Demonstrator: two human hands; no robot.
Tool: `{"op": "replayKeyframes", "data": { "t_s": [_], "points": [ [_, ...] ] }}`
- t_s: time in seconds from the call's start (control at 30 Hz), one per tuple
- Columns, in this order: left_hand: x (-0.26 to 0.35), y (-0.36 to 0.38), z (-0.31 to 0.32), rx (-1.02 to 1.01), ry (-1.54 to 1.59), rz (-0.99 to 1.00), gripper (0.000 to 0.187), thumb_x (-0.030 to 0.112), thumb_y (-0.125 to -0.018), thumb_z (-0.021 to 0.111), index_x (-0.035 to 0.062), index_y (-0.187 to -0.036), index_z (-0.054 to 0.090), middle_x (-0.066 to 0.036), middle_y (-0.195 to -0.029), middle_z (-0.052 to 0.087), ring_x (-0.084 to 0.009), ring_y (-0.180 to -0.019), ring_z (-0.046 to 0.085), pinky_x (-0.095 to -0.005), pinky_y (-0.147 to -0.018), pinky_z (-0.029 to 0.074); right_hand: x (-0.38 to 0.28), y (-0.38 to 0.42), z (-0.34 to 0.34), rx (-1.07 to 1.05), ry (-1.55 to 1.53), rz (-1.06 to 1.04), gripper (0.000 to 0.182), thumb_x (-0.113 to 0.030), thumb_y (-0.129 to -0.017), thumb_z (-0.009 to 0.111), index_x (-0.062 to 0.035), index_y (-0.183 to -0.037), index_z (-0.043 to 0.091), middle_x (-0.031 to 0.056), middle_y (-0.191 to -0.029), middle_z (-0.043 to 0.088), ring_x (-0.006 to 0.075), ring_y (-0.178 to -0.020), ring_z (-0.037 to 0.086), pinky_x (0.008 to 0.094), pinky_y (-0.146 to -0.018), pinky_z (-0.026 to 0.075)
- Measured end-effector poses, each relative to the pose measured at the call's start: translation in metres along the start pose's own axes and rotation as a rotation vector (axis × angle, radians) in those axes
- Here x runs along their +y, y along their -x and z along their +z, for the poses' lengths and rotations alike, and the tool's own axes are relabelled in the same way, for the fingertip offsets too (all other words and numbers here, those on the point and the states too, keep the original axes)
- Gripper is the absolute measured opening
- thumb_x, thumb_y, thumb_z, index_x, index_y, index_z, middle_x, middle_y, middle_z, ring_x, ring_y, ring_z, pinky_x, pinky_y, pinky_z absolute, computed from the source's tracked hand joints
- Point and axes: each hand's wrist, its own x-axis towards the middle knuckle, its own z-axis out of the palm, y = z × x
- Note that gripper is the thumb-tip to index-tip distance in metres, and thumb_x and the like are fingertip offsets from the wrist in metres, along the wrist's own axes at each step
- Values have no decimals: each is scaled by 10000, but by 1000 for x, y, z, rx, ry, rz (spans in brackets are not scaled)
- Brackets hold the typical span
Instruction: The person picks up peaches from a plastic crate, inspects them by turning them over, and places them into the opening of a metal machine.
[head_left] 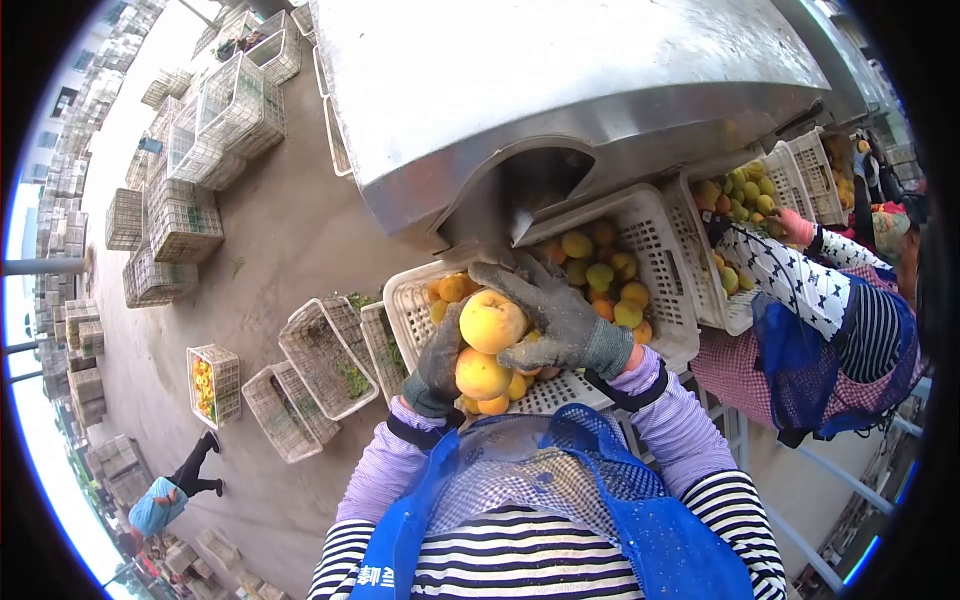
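Note:
Two large yellow-orange fruits sit one above the other between my gloved hands, over a white basket (408,297). My left hand (438,368), in a dark grey glove, curves round the left side of the lower fruit (481,374) and touches the upper one. The upper fruit (492,320) rests against my right hand (560,318), whose gloved fingers are spread, with the thumb near its lower right side. More orange fruits (492,405) lie in the basket below. Beside it, a second white basket (668,262) holds yellow, green and orange fruits (600,270).
A metal machine (600,110) with a dark chute opening (545,175) stands beyond the baskets. To the right a co-worker (810,330) reaches into another fruit basket (735,195). Crates (328,360) stand on the floor at left; a person (160,503) walks there.

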Motion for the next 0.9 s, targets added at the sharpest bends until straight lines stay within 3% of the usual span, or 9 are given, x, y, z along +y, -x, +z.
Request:
{"op": "replayKeyframes", "data": {
  "t_s": [0.13,0.2,0.37,0.47,0.57,0.67,0.73,0.83,0.9],
  "points": [
    [7,-9,12,155,558,6,446,255,-990,565,41,-1368,462,-127,-1301,552,-227,-1173,564,-394,-1031,454,-11,10,-1,209,-219,315,887,-355,-661,859,-8,-1392,496,185,-1338,536,355,-1219,544,417,-1021,447],
    [1,-11,10,137,451,47,432,220,-974,578,30,-1348,474,-131,-1302,553,-233,-1175,564,-393,-1033,450,-17,17,1,202,-305,395,884,-359,-648,868,-7,-1374,505,188,-1323,532,362,-1199,546,417,-999,459],
    [10,-40,12,181,458,74,413,161,-971,569,7,-1343,481,-139,-1306,558,-243,-1196,557,-388,-1027,454,0,-17,16,443,38,328,772,-402,-677,844,-46,-1282,524,178,-1155,558,382,-1003,601,461,-827,513],
    [8,-41,9,179,189,100,507,120,-974,562,-4,-1434,389,-172,-1376,519,-269,-1251,542,-392,-1026,480,33,-50,20,531,202,361,728,-422,-671,840,-79,-1239,539,168,-1151,561,373,-958,616,490,-752,519],
    [-18,-40,-11,193,32,86,475,102,-983,542,-18,-1424,412,-170,-1362,532,-262,-1240,557,-382,-1025,486,67,-66,29,494,521,401,621,-361,-683,850,-26,-1133,583,192,-1018,630,383,-870,635,464,-741,530],
    [-16,-32,-13,267,286,-6,435,160,-1023,481,-20,-1415,425,-163,-1354,541,-252,-1217,572,-376,-1017,493,62,-80,30,510,453,355,453,-350,-749,785,-28,-1023,624,177,-938,638,369,-817,640,466,-716,523],
    [-16,-32,-16,278,164,48,437,233,-1061,412,-12,-1423,414,-161,-1359,539,-249,-1205,576,-375,-1011,496,80,-93,43,515,338,359,421,-345,-759,773,-27,-996,633,168,-901,638,359,-797,641,463,-717,524],
    [-21,-32,-14,320,-33,166,444,136,-1015,476,11,-1434,397,-157,-1349,543,-250,-1199,581,-371,-1005,502,89,-108,52,489,224,438,421,-335,-755,775,-21,-999,634,157,-884,638,346,-790,641,447,-723,529],
    [-24,-34,-14,350,-100,216,458,46,-984,497,29,-1432,400,-148,-1330,552,-249,-1201,584,-361,-997,509,75,-105,31,491,405,403,449,-331,-752,778,-14,-1029,623,151,-925,640,340,-801,639,435,-726,530]
  ]
}}
